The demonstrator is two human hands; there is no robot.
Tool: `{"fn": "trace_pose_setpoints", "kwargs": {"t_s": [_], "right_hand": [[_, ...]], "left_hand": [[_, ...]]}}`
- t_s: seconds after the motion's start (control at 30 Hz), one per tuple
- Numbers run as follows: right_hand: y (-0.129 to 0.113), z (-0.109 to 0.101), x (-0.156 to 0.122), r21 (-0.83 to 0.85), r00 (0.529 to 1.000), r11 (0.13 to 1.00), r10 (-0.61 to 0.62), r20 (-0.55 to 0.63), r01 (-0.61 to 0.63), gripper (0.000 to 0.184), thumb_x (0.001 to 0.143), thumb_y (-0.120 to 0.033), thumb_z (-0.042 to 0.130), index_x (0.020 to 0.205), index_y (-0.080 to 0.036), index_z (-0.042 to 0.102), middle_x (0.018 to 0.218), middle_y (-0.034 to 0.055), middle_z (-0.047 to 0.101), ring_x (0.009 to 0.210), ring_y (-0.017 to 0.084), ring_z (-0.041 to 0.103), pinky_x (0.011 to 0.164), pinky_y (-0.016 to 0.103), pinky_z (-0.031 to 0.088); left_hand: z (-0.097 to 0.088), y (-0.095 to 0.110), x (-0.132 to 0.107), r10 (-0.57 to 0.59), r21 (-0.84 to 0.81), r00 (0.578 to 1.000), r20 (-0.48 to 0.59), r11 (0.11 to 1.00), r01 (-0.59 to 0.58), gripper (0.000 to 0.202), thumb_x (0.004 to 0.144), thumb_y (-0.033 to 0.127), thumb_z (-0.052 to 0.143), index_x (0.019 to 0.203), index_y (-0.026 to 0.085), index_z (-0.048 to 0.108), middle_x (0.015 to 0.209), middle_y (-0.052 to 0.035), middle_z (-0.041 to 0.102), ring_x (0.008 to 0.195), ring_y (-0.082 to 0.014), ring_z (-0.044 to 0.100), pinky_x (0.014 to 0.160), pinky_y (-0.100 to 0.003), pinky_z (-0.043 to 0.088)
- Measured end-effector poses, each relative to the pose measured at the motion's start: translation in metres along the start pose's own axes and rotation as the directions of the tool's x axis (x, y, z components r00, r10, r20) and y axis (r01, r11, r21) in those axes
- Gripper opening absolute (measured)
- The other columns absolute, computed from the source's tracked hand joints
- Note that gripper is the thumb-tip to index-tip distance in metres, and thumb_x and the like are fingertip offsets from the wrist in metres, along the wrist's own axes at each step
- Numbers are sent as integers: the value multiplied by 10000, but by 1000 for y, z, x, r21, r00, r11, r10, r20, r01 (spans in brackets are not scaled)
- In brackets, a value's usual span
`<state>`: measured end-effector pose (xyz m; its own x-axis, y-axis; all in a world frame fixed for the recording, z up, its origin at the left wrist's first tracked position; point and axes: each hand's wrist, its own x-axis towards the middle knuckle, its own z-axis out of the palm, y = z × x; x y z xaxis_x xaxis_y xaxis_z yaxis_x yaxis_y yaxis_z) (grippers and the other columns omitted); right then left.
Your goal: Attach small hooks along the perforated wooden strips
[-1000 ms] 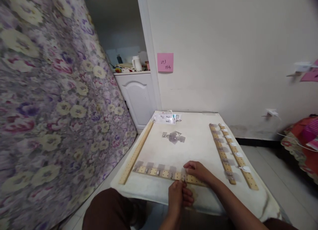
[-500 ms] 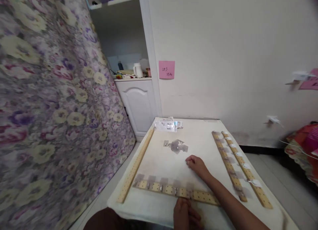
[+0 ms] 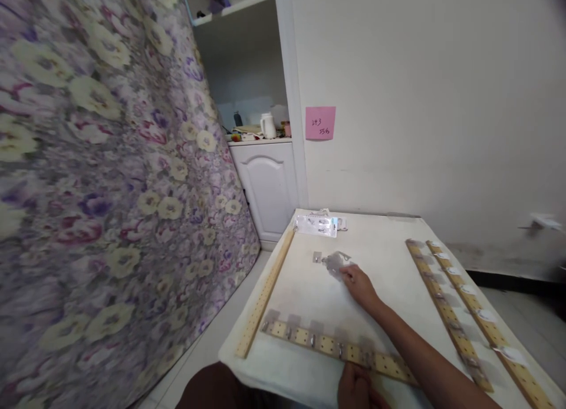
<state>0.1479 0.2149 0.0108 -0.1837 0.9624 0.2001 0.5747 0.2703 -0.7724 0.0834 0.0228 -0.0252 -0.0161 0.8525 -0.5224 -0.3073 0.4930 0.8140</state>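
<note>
My right hand [image 3: 359, 286] reaches over the middle of the table, fingers pinched together at the right edge of a small pile of greyish see-through cards [image 3: 335, 263] with shiny metal bits. What lies between those fingertips is hidden. One separate small card [image 3: 317, 257] lies just left of the pile. At the near edge, my left hand [image 3: 356, 387] is curled closed against the front side of a wooden strip with holes [image 3: 327, 344]; whether it grips anything cannot be made out. Several clear cards with metal pieces are fixed along that strip.
On the right lie two wooden strips, one with clear cards [image 3: 435, 291] and one with white tags [image 3: 469, 297]. A bare perforated strip [image 3: 265, 297] runs along the left edge. Clear packets [image 3: 316, 225] lie at the back of the white-covered table [image 3: 375, 235], before the wall.
My right hand has moved forward to the pile, its fingertips now at the cards' right edge. My left hand stays by the near strip. The view has swung slightly left.
</note>
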Motion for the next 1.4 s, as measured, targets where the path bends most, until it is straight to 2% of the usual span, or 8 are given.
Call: {"fn": "trace_pose_setpoints", "kwargs": {"t_s": [0.13,0.3,0.5,0.77,0.87,1.0,1.17,1.4], "right_hand": [[3,-28,-23,126,999,992,30,-30,-26,209,778,-261,479,864,-196,658,910,48,684,879,208,609,825,321,459],[10,-59,-65,350,990,928,106,88,-131,245,741,-367,530,826,-169,646,700,37,672,688,206,628,645,310,483],[11,-77,-109,507,981,839,161,111,-195,306,728,-455,573,844,-177,628,744,50,683,744,227,654,681,345,518],[-8,-86,-132,295,999,955,-41,21,33,187,807,-337,512,841,-206,640,810,41,645,724,192,629,687,305,489],[-23,-89,-141,218,986,966,-158,54,143,178,828,-289,491,837,-220,654,761,29,633,713,179,608,671,282,468],[-36,-88,-152,181,956,954,-264,125,240,197,839,-233,470,869,-237,664,821,35,643,768,170,600,708,266,461],[-32,-81,-158,122,953,960,-269,138,253,221,820,-190,481,979,-244,624,871,27,650,790,160,602,726,258,453],[-39,-88,-158,196,951,952,-267,153,236,93,792,-245,552,814,-219,639,789,13,615,692,139,567,631,238,434]], "left_hand": [[8,-3,-3,-24,-41,998,-66,999,21,203,621,424,439,678,253,347,322,33,506,251,-142,440,355,-205,193],[4,-5,-3,-10,-5,999,-35,1000,10,280,581,470,398,738,253,314,382,30,561,257,-154,470,323,-208,246],[-2,1,-12,37,26,998,44,999,-38,254,594,426,434,741,245,333,444,29,606,315,-144,530,333,-193,291],[7,19,-25,154,-61,985,78,987,-149,336,656,451,538,854,197,441,597,5,655,366,-126,568,352,-210,375],[11,35,-29,228,-78,973,28,971,-225,473,629,477,633,958,178,472,774,-28,675,462,-134,618,419,-239,450],[12,47,-28,188,-84,981,38,979,-184,472,599,481,684,918,172,523,772,-33,688,557,-159,653,485,-250,480],[11,43,-25,179,-66,982,55,982,-176,377,617,474,681,799,160,577,689,-21,699,570,-157,653,512,-242,478],[10,50,-30,189,-111,981,43,977,-183,381,623,455,688,821,137,619,683,-25,705,551,-132,636,524,-230,473]]}}
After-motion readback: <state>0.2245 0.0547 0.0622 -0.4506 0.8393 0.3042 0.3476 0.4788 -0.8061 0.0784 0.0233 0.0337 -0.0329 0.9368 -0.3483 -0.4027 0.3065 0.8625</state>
